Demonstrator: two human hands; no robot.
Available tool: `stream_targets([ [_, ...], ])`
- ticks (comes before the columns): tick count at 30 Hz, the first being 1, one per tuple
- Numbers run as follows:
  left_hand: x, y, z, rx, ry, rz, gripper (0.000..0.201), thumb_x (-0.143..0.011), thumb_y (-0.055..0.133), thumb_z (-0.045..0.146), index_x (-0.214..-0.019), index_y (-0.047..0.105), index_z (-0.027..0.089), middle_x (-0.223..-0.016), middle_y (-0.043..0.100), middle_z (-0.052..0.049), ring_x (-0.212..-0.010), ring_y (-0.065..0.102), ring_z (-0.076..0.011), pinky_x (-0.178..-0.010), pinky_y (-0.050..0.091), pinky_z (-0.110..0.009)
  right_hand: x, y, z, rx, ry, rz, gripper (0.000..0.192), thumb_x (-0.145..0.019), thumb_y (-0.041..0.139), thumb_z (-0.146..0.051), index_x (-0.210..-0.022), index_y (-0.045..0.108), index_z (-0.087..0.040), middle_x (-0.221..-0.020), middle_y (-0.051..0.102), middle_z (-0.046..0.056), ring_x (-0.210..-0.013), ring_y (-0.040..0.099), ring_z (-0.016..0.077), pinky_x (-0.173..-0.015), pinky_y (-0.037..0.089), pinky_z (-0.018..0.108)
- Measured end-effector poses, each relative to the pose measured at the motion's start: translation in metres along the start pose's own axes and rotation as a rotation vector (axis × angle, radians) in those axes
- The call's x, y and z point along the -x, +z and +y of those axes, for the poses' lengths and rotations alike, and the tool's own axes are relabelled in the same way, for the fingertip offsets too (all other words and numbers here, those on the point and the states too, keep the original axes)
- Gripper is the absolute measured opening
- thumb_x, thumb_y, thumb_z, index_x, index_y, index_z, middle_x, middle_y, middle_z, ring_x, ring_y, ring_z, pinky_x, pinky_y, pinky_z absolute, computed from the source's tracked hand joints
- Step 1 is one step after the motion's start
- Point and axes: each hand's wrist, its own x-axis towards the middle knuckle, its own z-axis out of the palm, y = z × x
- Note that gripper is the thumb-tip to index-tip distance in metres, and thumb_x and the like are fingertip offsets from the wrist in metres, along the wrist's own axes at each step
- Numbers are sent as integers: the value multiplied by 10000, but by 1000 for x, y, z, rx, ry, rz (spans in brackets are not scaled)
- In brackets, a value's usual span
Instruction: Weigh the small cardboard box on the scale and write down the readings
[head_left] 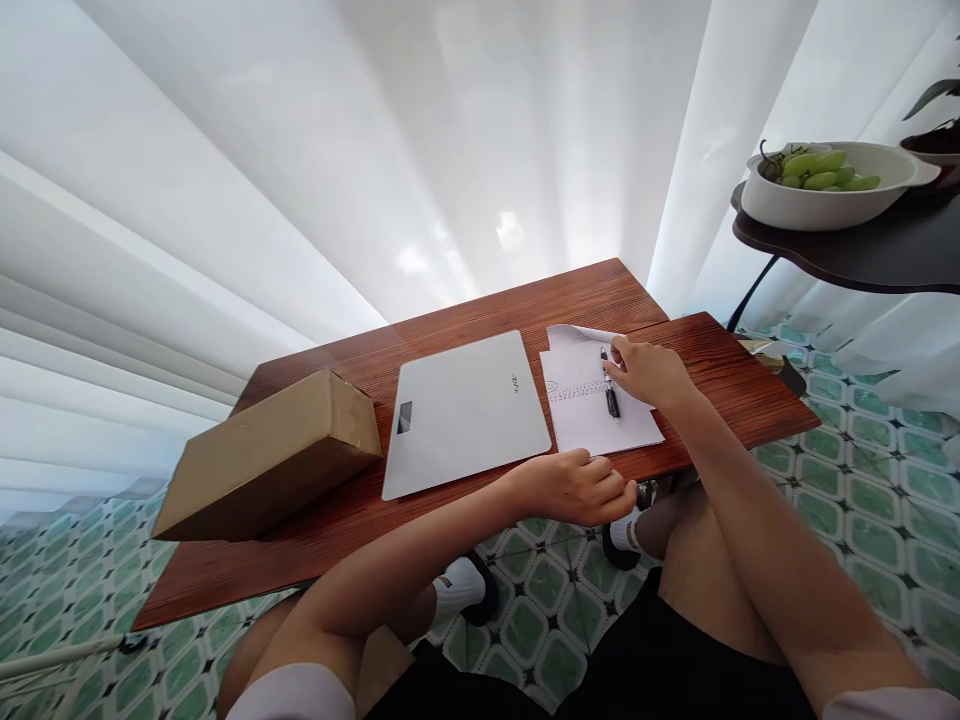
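My right hand [649, 372] is over the right side of an open spiral notebook [581, 425], its thumb and forefinger closed at the upper part of a black and silver pen [611, 400]. The pen lies along the white page, and the top sheet curls up at the far edge. By the table's front edge, just below the notebook, my left hand [589, 487] is loosely closed with the fingers curled down; nothing shows in it. A flat white digital scale [465, 415] with a small dark display lies left of the notebook.
A closed brown cardboard box [262, 460] stands on the left of the reddish wooden table [510, 310]. At the right, a dark side table [847, 250] bears a white bowl [810, 208] of green grapes [821, 170]. White curtains [450, 150] hang behind.
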Motion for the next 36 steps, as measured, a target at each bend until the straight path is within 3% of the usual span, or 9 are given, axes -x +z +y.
stream_targets([
  [7,-35,40,-4,64,-31,-16,275,-1025,413,107,-1193,628,135,-823,646,-51,-664,530,-157,-479,299,-305,1,6,-11,81,-52,-89,215,-1011,524,-405,-1080,581,-209,-954,738,115,-883,704,316,-691,423,351],
  [11,-34,44,-4,147,-77,-58,284,-1000,439,138,-1225,611,120,-903,657,-79,-705,541,-180,-497,302,-331,-1,9,-15,100,-58,-117,198,-992,515,-334,-1128,564,-198,-961,736,122,-859,690,303,-667,392,337],
  [15,-31,44,-4,191,-135,-110,340,-1011,403,173,-1293,582,106,-982,661,-85,-740,537,-192,-507,316,-347,-3,9,-9,69,-59,-115,230,-956,502,-281,-1175,549,-231,-885,717,64,-774,648,263,-615,326,321],
  [20,-33,42,-3,198,-164,-136,370,-1002,390,174,-1322,553,85,-1035,650,-107,-776,536,-207,-511,319,-353,-5,9,7,-235,-53,-43,277,-881,543,-221,-1148,597,-272,-750,627,-15,-671,544,193,-639,336,315],
  [25,-35,38,-4,217,-246,-166,340,-1013,361,193,-1284,550,114,-1053,620,-118,-811,536,-222,-518,326,-361,-4,5,25,-812,-19,58,224,-856,483,-213,-996,655,-244,-664,518,-26,-559,454,144,-584,379,298],
  [29,-36,38,-4,235,-288,-153,324,-1011,352,216,-1260,543,135,-1067,592,-119,-807,523,-231,-506,309,-366,0,0,37,-1246,38,92,165,-814,576,-271,-971,619,-239,-813,631,10,-679,586,152,-561,437,266],
  [32,-36,40,-5,229,-327,-149,313,-986,403,247,-1235,549,124,-1074,579,-130,-805,518,-237,-508,303,-364,4,-1,43,-1268,-16,106,298,-778,759,-344,-994,572,-259,-851,661,9,-780,634,170,-589,470,258],
  [36,-37,43,-4,218,-368,-124,378,-954,435,252,-1293,533,115,-1136,572,-149,-821,523,-247,-525,313,-357,7,2,48,-1097,-78,216,371,-869,726,-574,-842,569,-239,-654,542,-24,-549,496,126,-510,413,278],
])
